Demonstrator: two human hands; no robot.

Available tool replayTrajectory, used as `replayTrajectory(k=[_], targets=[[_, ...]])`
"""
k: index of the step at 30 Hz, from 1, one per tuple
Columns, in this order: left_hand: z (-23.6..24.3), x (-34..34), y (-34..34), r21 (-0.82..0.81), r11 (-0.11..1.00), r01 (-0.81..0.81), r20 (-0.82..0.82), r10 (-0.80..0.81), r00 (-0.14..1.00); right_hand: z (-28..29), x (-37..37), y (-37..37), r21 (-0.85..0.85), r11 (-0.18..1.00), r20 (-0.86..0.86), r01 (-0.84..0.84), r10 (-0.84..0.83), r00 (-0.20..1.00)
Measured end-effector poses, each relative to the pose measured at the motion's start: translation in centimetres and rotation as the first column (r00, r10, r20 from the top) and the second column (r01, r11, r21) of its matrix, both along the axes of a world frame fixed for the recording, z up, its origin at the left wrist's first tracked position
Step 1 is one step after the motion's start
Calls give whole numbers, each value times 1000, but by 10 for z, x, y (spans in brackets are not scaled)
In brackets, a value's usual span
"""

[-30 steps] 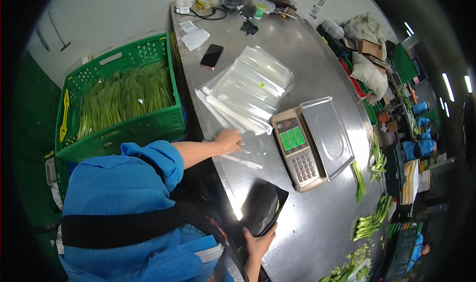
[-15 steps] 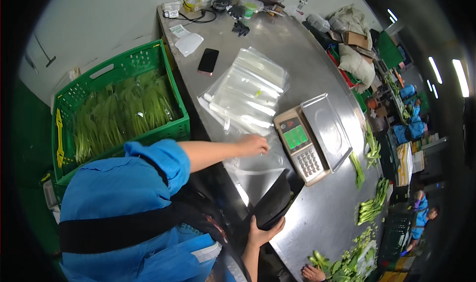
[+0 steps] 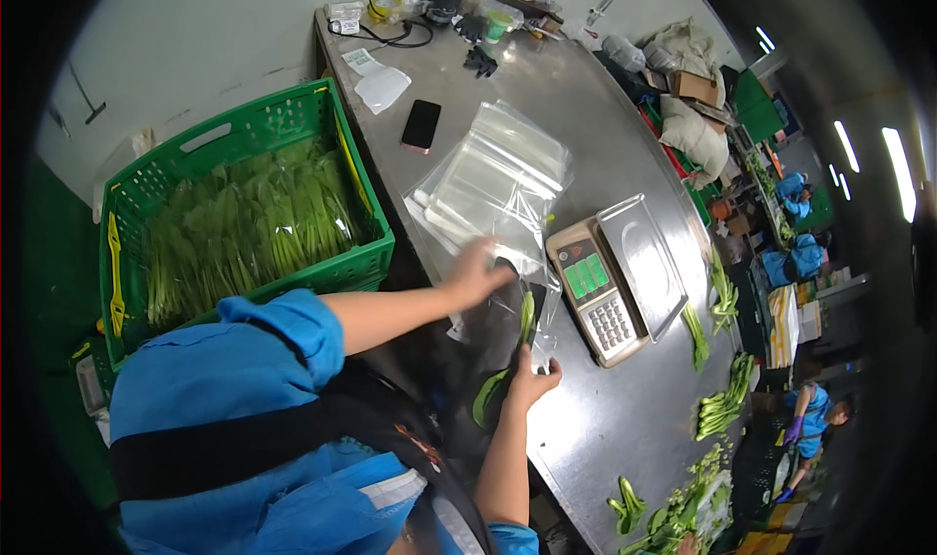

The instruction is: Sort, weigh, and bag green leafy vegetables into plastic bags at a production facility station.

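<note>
Nearest, the right hand [image 3: 530, 381] is closed around a black sheet [image 3: 504, 332] wrapped about leafy greens [image 3: 528, 317], held over the worktop [image 3: 610, 423] edge. The left hand [image 3: 475, 274], blurred, is at the sheet's far end beside a clear plastic bag [image 3: 550, 313]; whether it grips, I cannot tell. Beyond are a digital scale [image 3: 593, 287], stacked clear bags [image 3: 500, 169] and a smartphone [image 3: 422, 125].

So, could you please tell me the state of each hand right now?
Left hand: blurred at the black sheet; open or closed cannot be told.
Right hand: closed, holding leafy greens with the black sheet.
</note>
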State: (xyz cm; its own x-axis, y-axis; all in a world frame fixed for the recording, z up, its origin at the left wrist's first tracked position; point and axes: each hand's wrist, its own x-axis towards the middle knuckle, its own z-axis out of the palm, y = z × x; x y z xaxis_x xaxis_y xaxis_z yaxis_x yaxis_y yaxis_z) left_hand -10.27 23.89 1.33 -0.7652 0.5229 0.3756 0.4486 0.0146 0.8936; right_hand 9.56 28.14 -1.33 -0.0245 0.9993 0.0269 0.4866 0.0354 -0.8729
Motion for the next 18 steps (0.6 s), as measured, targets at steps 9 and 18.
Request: replayTrajectory(k=[9, 18], targets=[[-15, -3, -32, -629, 626, 461, 334, -318, 887, -18, -17, 41, -137, 959, -18, -248, 248, 969], [-26, 46, -193, -641, 510, 573, 20, -736, 677, 42, 117, -79, -98, 676, 265, -730, 725, 635]])
